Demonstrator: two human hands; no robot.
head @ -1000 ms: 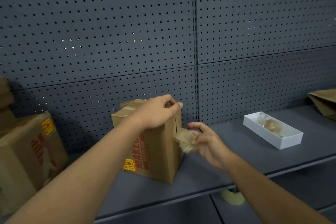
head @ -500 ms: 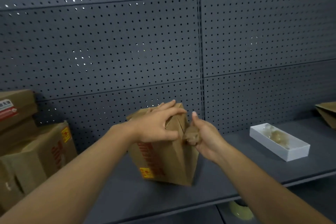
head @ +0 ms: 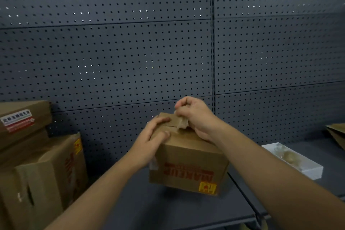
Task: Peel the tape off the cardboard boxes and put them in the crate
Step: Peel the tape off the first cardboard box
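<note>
Pinched in my right hand (head: 196, 117) is a crumpled strip of clear brown packing tape (head: 180, 124), half lifted from the top seam of the small brown cardboard box printed in red (head: 188, 166), which stands on the dark grey metal shelf (head: 168, 209). My left hand (head: 155, 136) presses flat-fingered on the near flap. I judge the box light and crushable and the tape thin, sticky and tear-prone, so I should grip close to the peel line.

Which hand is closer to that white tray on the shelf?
The right hand, pinching tape atop the cardboard box, is nearer the white tray. The left hand presses the box's far side.
</note>
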